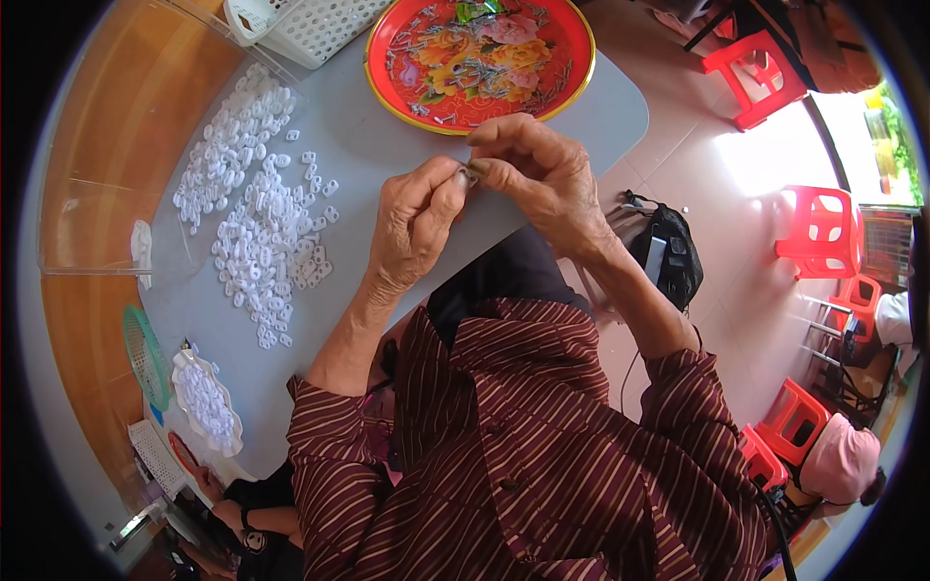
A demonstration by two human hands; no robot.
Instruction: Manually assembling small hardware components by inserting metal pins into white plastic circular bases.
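Observation:
My left hand (415,215) is closed in a pinch over the grey table, with a small grey metal piece (472,175) at its fingertips. Opposite it, my right hand (542,179) meets the same piece with its thumb tip, the index finger curled above; the piece is too small to make out fully. Just beyond both hands lies a round red tray (380,89) with a yellow rim and flower print, strewn with many small grey metal pieces (475,73). To the left, small white plastic parts with holes (260,232) lie in a loose heap.
A white perforated basket (315,34) and a clear panel edge (97,271) border the table (339,126). Nearer left are a scalloped dish of white parts (235,436), a green basket (145,358) and another person's arm (271,520). Red stools (821,232) and a black bag (673,252) stand right.

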